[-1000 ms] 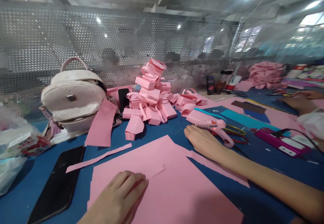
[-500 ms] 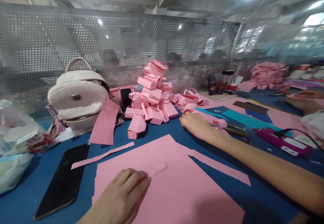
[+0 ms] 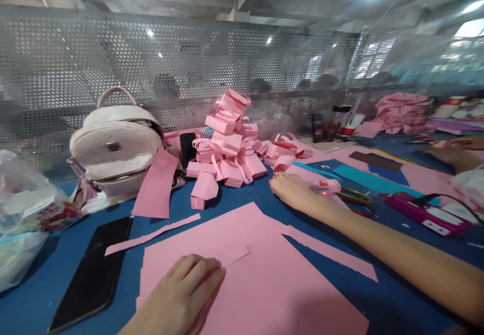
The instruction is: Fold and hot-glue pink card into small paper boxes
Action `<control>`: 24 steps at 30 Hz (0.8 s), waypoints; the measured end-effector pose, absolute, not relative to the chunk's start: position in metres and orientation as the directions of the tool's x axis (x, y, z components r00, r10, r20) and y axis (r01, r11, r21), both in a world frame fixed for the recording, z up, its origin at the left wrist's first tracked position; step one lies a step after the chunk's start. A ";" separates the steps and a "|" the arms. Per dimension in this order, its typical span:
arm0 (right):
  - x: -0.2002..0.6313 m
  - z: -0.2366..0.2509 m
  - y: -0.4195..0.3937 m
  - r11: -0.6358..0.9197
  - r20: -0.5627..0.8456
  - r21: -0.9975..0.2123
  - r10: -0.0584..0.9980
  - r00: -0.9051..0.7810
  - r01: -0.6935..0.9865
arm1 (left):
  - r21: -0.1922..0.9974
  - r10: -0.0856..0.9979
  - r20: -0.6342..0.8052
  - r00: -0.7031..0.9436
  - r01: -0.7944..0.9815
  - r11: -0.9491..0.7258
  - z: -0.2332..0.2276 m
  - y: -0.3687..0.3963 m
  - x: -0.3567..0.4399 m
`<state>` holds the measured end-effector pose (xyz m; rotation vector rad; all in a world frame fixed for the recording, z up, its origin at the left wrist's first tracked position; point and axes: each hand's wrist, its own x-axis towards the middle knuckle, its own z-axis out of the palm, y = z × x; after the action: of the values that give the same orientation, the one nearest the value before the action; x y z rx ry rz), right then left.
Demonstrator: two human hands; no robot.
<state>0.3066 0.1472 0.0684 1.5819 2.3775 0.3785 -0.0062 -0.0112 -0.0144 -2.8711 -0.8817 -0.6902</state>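
Near me, a stack of pink paper sheets (image 3: pixel 272 284) covers the front of the blue table. My left hand (image 3: pixel 189 284) rests on the stack with fingers together and bent, pressing on a small pink paper strip (image 3: pixel 240 254) whose free end sticks out past the fingertips. Farther off to the right, my right hand (image 3: pixel 291 189) is closed at the end of a pink glue gun (image 3: pixel 328 186) with a small red light. Its fingertips are hidden. Longer pink strips (image 3: pixel 328 252) lie on either side of the stack. Beyond, folded pink paper boxes (image 3: pixel 227 148) are piled up.
On the left are a black phone (image 3: pixel 91 274), a white backpack (image 3: pixel 117 148) and a plastic bag (image 3: pixel 22 244). A magenta power strip (image 3: pixel 427 214) with a black cable lies at right. A perforated metal screen (image 3: pixel 124 57) stands behind. Another person's hand (image 3: pixel 446 156) shows at the far right.
Both hands keep almost the same places and poses. The view has shifted very slightly; no object has visibly been moved.
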 end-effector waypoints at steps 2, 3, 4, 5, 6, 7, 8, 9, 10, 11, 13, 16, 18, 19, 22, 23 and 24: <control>0.307 0.064 0.148 0.379 -0.050 0.352 0.921 -0.387 0.856 | 0.077 0.523 0.425 0.739 0.546 -0.834 -0.014 -0.011 -0.006; 0.307 0.063 0.148 0.383 -0.039 0.349 0.918 -0.394 0.856 | 0.080 0.526 0.419 0.740 0.547 -0.833 -0.014 -0.011 -0.006; 0.307 0.062 0.148 0.386 -0.029 0.343 0.915 -0.401 0.856 | 0.082 0.527 0.415 0.741 0.547 -0.833 -0.013 -0.012 -0.006; 0.307 0.062 0.149 0.391 -0.016 0.334 0.912 -0.409 0.858 | 0.084 0.528 0.413 0.742 0.546 -0.833 -0.013 -0.012 -0.006; 0.306 0.063 0.149 0.397 -0.001 0.321 0.908 -0.419 0.860 | 0.085 0.528 0.414 0.741 0.547 -0.833 -0.013 -0.012 -0.006; 0.305 0.065 0.150 0.405 0.018 0.304 0.902 -0.431 0.862 | 0.084 0.527 0.419 0.739 0.547 -0.833 -0.013 -0.012 -0.006; 0.304 0.067 0.151 0.415 0.040 0.284 0.895 -0.443 0.864 | 0.081 0.524 0.424 0.739 0.546 -0.834 -0.013 -0.012 -0.005; 0.303 0.069 0.151 0.429 0.060 0.260 0.887 -0.458 0.865 | 0.077 0.523 0.427 0.737 0.547 -0.834 -0.013 -0.011 -0.005; 0.302 0.071 0.152 0.447 0.075 0.234 0.877 -0.474 0.863 | 0.074 0.524 0.430 0.736 0.549 -0.832 -0.014 -0.011 -0.005; 0.300 0.072 0.153 0.468 0.078 0.206 0.868 -0.491 0.859 | 0.072 0.524 0.432 0.734 0.551 -0.831 -0.015 -0.011 -0.005; 0.298 0.071 0.154 0.508 0.058 0.152 0.852 -0.521 0.848 | 0.068 0.526 0.433 0.732 0.556 -0.829 -0.016 -0.011 -0.005; 0.298 0.066 0.156 0.521 0.024 0.094 0.851 -0.525 0.849 | 0.061 0.526 0.419 0.740 0.555 -0.830 -0.016 -0.011 -0.005; 0.300 0.063 0.157 0.510 0.019 0.073 0.859 -0.512 0.857 | 0.063 0.528 0.404 0.747 0.553 -0.831 -0.015 -0.011 -0.006; 0.302 0.062 0.157 0.507 0.017 0.065 0.861 -0.509 0.860 | 0.066 0.529 0.402 0.747 0.553 -0.831 -0.014 -0.011 -0.006; 0.306 0.061 0.158 0.511 0.009 0.048 0.859 -0.512 0.858 | 0.077 0.535 0.409 0.739 0.557 -0.827 -0.013 -0.011 -0.005; 0.307 0.061 0.157 0.514 0.007 0.045 0.857 -0.515 0.856 | 0.080 0.536 0.412 0.737 0.557 -0.827 -0.013 -0.011 -0.005; 0.308 0.061 0.157 0.516 0.008 0.044 0.856 -0.517 0.855 | 0.081 0.537 0.413 0.735 0.558 -0.826 -0.013 -0.011 -0.005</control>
<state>0.3081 0.1571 0.0607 1.5359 2.7225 0.0662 -0.0048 -0.0109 -0.0129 -2.8814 -0.9099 -0.6632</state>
